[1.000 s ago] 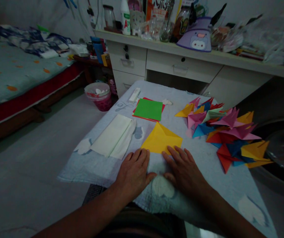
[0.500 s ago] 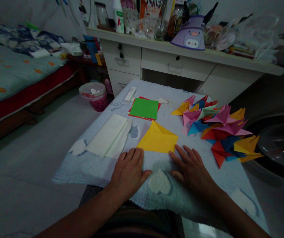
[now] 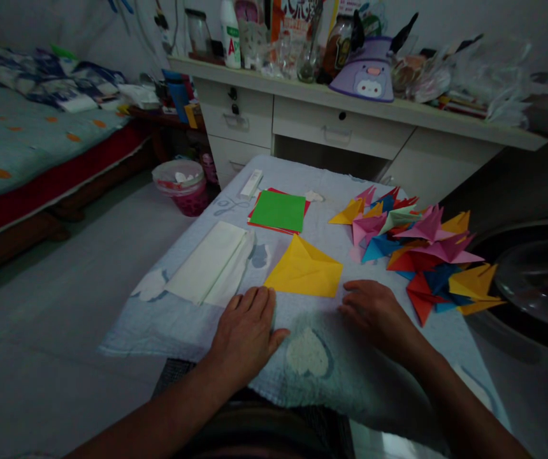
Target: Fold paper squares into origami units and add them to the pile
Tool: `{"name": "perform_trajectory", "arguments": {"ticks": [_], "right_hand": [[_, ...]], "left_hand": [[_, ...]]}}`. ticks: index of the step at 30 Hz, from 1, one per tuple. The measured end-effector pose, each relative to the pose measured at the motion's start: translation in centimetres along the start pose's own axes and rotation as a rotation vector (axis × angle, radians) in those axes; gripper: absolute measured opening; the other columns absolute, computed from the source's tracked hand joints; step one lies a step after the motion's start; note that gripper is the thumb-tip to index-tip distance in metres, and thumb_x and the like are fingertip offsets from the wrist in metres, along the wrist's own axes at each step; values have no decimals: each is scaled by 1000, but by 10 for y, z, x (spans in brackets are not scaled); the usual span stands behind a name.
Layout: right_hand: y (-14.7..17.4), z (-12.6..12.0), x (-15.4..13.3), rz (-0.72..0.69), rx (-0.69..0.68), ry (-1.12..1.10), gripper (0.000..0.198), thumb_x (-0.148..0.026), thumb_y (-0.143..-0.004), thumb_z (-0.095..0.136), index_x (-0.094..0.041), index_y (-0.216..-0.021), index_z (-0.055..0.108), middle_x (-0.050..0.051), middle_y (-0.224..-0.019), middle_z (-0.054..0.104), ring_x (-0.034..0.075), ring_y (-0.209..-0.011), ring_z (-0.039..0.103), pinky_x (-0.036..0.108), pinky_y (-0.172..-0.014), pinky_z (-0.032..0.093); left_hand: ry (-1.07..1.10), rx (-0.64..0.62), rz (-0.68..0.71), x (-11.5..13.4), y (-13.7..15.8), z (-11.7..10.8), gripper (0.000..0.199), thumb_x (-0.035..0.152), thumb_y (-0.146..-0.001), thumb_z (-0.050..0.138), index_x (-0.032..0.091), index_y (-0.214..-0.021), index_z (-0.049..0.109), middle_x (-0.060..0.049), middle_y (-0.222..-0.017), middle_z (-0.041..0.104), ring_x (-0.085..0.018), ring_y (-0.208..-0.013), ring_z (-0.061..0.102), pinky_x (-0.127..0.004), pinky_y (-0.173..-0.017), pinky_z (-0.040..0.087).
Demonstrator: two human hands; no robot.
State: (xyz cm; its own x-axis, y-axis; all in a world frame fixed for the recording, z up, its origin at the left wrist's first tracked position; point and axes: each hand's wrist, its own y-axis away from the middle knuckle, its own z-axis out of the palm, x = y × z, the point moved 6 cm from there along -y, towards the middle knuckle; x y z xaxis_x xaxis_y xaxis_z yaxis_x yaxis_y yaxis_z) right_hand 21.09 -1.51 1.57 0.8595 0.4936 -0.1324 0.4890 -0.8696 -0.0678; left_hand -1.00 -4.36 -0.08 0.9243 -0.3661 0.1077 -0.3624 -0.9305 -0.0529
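A folded yellow paper (image 3: 305,271) lies flat on the cloth-covered table, its peak pointing away from me. My left hand (image 3: 245,331) rests flat with fingers stretched, the fingertips touching the paper's near left corner. Just right of the paper is my right hand (image 3: 374,309), apart from it, with fingers loosely bent and nothing seen in them. Beyond the yellow sheet sits a stack of square coloured paper (image 3: 280,211), green on top. A folded white paper or cloth (image 3: 209,261) lies to the left. On the right is a pile of folded paper cranes (image 3: 427,245) in several colours.
A small white box (image 3: 252,183) lies near the table's far left edge. The patterned cloth (image 3: 310,354) drapes over the table's front. Behind stands a white desk (image 3: 350,131) crowded with jars and a purple hat (image 3: 367,70). A pink bucket (image 3: 185,188) is on the floor.
My right hand has come off the yellow paper's right corner and moved slightly right, its fingers bending. My left hand has stayed at the left corner.
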Motion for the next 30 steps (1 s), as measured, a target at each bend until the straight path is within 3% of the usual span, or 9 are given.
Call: {"name": "perform_trajectory", "arguments": {"ticks": [3, 7, 10, 14, 16, 20, 24, 28, 30], "right_hand": [[-14, 1, 6, 117, 133, -71, 16, -30, -82, 63, -17, -91, 65, 13, -110, 66, 28, -105, 59, 44, -91, 46], [-23, 24, 8, 191, 209, -98, 33, -32, -72, 72, -17, -100, 62, 17, -121, 59, 35, -115, 51, 53, -96, 41], [-24, 34, 8, 161, 255, -152, 25, -27, -72, 72, -18, -92, 60, 16, -123, 56, 35, -118, 48, 55, -97, 39], [-22, 31, 1, 54, 328, -227, 9, -18, -78, 64, -21, -81, 56, 12, -123, 56, 33, -123, 43, 55, -99, 37], [-20, 25, -6, -8, 358, -273, 8, -17, -81, 62, -22, -82, 56, 11, -123, 56, 32, -124, 42, 55, -100, 36], [-18, 17, -17, -85, 369, -334, 12, -13, -80, 60, -23, -81, 55, 8, -121, 57, 29, -123, 43, 52, -100, 36], [-17, 15, -18, -97, 350, -312, 24, -17, -77, 63, -23, -99, 55, 11, -126, 54, 31, -124, 42, 52, -100, 37], [-16, 19, -7, -82, 356, -223, 54, -23, -75, 67, -21, -125, 47, 16, -133, 47, 34, -125, 41, 56, -102, 35], [-16, 20, 0, -64, 379, -175, 59, -20, -75, 65, -22, -130, 45, 15, -134, 46, 34, -126, 40, 57, -102, 35]], "left_hand": [[47, 3, 18, -1, -2, -5, 42, 37, -87, 60, 17, -124, 54, -12, -124, 60, -30, -113, 53, -46, -95, 43], [199, 54, 75, 4, -11, -12, 36, 26, -87, 59, 20, -121, 53, -10, -129, 56, -28, -114, 54, -45, -95, 46], [425, 96, 134, 12, -24, -15, 49, 17, -85, 56, 21, -131, 41, -10, -137, 48, -24, -120, 52, -39, -97, 49], [622, 81, 130, 24, -45, -10, 59, 11, -82, 53, 24, -137, 33, -8, -141, 44, -20, -116, 54, -34, -86, 54], [649, 71, 139, 30, -52, -5, 54, 10, -80, 54, 22, -131, 40, -7, -134, 50, -20, -111, 57, -33, -84, 54], [626, 67, 129, 34, -56, 4, 19, 10, -80, 53, 21, -95, 57, -1, -98, 61, -18, -92, 61, -31, -80, 51], [628, 117, 171, 29, -49, 1, 21, 4, -77, 48, 20, -87, 54, 0, -88, 59, -16, -85, 59, -28, -75, 47], [680, 166, 266, 21, -39, -7, 24, 1, -73, 48, 20, -87, 52, -3, -95, 59, -16, -91, 58, -28, -78, 46], [701, 180, 288, 15, -35, -10, 25, 1, -72, 49, 20, -88, 53, -4, -103, 59, -17, -97, 57, -28, -82, 46]]}}
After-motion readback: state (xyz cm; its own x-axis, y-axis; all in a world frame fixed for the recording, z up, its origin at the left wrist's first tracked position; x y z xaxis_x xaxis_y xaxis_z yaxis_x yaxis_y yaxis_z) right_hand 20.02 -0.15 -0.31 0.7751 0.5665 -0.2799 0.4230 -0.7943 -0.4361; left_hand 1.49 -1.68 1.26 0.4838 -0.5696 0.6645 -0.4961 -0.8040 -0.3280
